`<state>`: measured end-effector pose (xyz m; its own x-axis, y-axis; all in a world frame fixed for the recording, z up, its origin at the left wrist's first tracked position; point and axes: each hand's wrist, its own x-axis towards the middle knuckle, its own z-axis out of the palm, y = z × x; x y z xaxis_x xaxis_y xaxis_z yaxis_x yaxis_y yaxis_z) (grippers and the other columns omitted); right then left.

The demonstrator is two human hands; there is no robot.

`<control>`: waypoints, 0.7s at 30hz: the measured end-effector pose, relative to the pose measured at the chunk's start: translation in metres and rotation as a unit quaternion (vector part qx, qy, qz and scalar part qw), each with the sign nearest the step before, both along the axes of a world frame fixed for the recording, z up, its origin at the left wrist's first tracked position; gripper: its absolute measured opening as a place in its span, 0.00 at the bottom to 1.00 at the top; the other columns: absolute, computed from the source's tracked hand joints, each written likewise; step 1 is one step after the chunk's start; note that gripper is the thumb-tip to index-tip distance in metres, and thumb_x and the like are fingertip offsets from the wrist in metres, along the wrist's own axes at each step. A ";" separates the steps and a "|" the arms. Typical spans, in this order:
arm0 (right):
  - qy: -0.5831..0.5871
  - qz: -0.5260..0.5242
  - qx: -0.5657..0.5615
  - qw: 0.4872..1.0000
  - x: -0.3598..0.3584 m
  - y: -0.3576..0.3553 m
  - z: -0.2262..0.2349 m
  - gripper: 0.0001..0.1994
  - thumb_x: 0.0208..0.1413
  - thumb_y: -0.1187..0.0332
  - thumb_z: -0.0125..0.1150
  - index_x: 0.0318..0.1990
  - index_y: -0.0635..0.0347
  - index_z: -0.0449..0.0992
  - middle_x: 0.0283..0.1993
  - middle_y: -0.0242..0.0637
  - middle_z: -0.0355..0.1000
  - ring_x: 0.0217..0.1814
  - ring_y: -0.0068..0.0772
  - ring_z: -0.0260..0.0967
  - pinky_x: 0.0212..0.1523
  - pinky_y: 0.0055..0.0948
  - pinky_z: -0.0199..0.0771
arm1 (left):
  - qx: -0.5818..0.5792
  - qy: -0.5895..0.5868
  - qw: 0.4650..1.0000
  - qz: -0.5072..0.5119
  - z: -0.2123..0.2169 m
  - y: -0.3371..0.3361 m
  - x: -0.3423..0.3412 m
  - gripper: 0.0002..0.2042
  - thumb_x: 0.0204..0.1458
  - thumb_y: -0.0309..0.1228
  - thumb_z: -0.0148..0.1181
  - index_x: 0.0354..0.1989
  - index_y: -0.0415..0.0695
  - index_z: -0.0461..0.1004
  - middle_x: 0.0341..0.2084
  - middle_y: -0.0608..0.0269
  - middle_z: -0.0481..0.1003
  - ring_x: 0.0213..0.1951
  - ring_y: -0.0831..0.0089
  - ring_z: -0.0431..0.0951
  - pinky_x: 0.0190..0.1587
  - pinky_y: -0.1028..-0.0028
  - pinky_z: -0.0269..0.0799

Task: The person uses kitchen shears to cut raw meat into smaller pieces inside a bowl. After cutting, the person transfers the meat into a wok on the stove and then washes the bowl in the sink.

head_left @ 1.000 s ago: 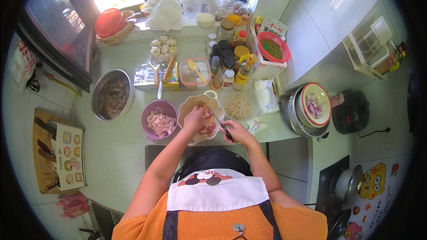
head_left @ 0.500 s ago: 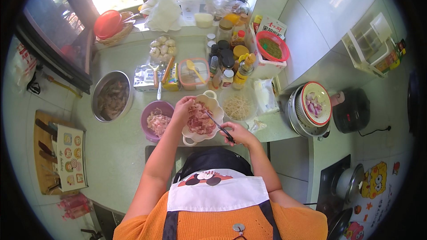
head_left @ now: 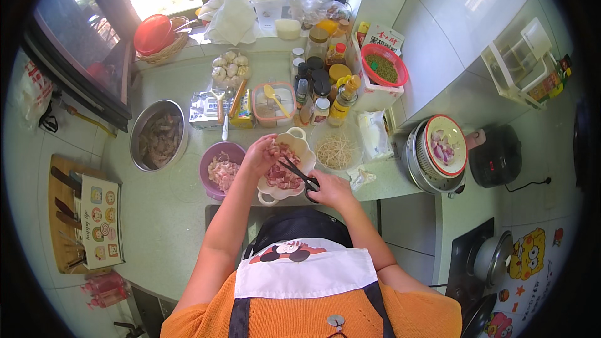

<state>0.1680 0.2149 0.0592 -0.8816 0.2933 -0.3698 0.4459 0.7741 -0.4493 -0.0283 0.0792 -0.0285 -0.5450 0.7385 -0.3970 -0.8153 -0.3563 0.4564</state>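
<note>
My right hand [head_left: 333, 190] grips black-handled scissors [head_left: 299, 173], whose blades stand apart over a cream, two-handled bowl [head_left: 305, 148]. Inside that bowl lie pieces of raw red meat [head_left: 283, 177]. My left hand [head_left: 256, 156] is over the bowl's left side, fingers pinched on a strip of meat close to the blade tips; the fingers partly hide the strip. Just left, behind my left forearm, stands a purple bowl [head_left: 204, 164] of pale pink raw meat [head_left: 221, 173]. Right of the cream bowl is a clear dish with thin pale shreds [head_left: 333, 150].
A steel bowl [head_left: 183, 144] of shrimp stands left. Behind are garlic bulbs [head_left: 230, 67], a lidded container [head_left: 266, 112] with a yellow spoon, and several bottles and jars [head_left: 320, 82]. Stacked strainers [head_left: 413, 163] with cut onion stand right. Knives hang in a rack [head_left: 66, 209] far left.
The scissors have swung from closed-looking blades to spread blades, and their tips have moved slightly left and down. My right hand has turned and shifted slightly. My left hand stays nearly in place.
</note>
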 end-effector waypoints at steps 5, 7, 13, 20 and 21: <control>0.015 -0.026 -0.001 1.000 -0.005 -0.007 -0.004 0.20 0.40 0.57 0.59 0.45 0.46 0.69 0.32 0.40 0.74 0.37 0.45 0.72 0.38 0.41 0.70 | 0.054 -0.039 0.997 -0.026 0.003 0.000 0.004 0.09 0.54 0.26 0.49 0.43 0.41 0.67 0.26 0.66 0.68 0.24 0.78 0.68 0.27 0.75 0.70; 0.034 -0.054 0.002 0.998 -0.004 -0.005 -0.009 0.19 0.40 0.57 0.59 0.44 0.46 0.70 0.31 0.40 0.74 0.35 0.46 0.72 0.36 0.41 0.70 | 0.020 -0.031 0.999 -0.012 0.015 -0.003 0.008 0.09 0.54 0.27 0.49 0.42 0.41 0.68 0.26 0.67 0.68 0.26 0.79 0.69 0.27 0.76 0.70; 0.054 -0.092 -0.012 0.994 -0.001 -0.002 -0.002 0.18 0.41 0.58 0.58 0.44 0.47 0.70 0.30 0.41 0.74 0.34 0.46 0.72 0.36 0.41 0.70 | -0.117 0.037 0.992 0.002 0.013 -0.023 0.012 0.08 0.52 0.29 0.53 0.40 0.44 0.69 0.23 0.68 0.70 0.28 0.79 0.72 0.27 0.78 0.69; 0.047 -0.091 -0.032 0.994 -0.002 -0.007 0.003 0.20 0.40 0.57 0.59 0.45 0.47 0.70 0.29 0.42 0.74 0.35 0.47 0.72 0.37 0.42 0.71 | -0.256 0.362 0.894 -0.060 0.009 -0.017 0.026 0.11 0.48 0.29 0.59 0.39 0.39 0.71 0.25 0.69 0.71 0.27 0.83 0.70 0.27 0.81 0.67; 0.049 -0.089 -0.031 0.994 -0.003 -0.007 0.003 0.20 0.40 0.56 0.59 0.45 0.47 0.70 0.29 0.42 0.74 0.35 0.47 0.72 0.37 0.42 0.71 | -0.263 0.405 0.873 -0.072 0.013 -0.015 0.029 0.12 0.46 0.29 0.60 0.38 0.38 0.72 0.26 0.68 0.71 0.27 0.83 0.69 0.27 0.80 0.67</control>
<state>0.1654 0.2074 0.0621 -0.8502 0.4275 -0.3072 0.5256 0.6563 -0.5413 0.0011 0.0643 -0.0154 -0.7211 0.6541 -0.2283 -0.1681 0.1546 0.9736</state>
